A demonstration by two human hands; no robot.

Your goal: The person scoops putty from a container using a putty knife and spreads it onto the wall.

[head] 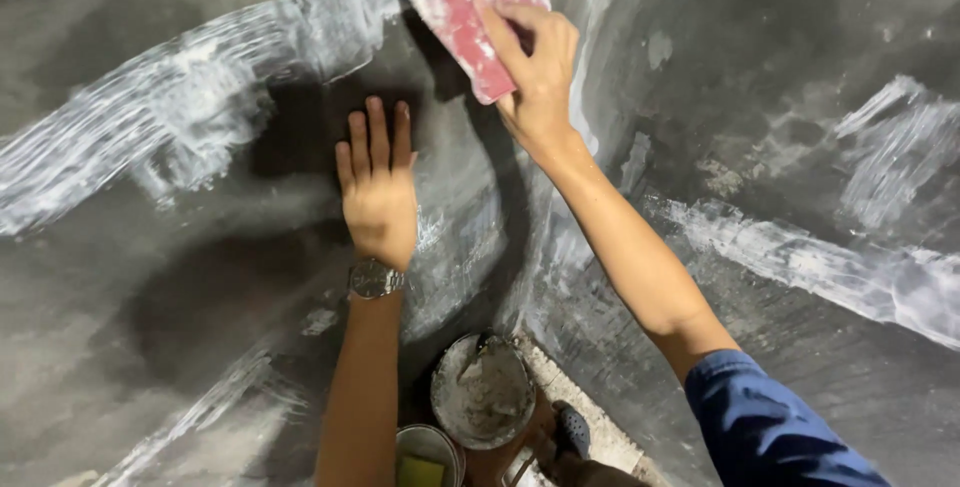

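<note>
Looks like the skim coat's barely started: the dark grey concrete wall (200,277) only has patchy white putty streaks (170,117), lots of bare grey left, I'd say. The right hand (535,77) is reaching up, arm stretched out, fingers (500,32) clamped around the wide pink plastic scraper (470,7) pressed to the wall near the corner. The left hand (378,187) lies flat, fingers together, braced on the wall. A round putty-caked bucket (482,392) sits below.

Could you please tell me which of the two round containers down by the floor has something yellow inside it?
The smaller container, at the bottom edge below the left forearm, holds a yellow block. The bigger bucket to its right holds only grey-white paste.
</note>
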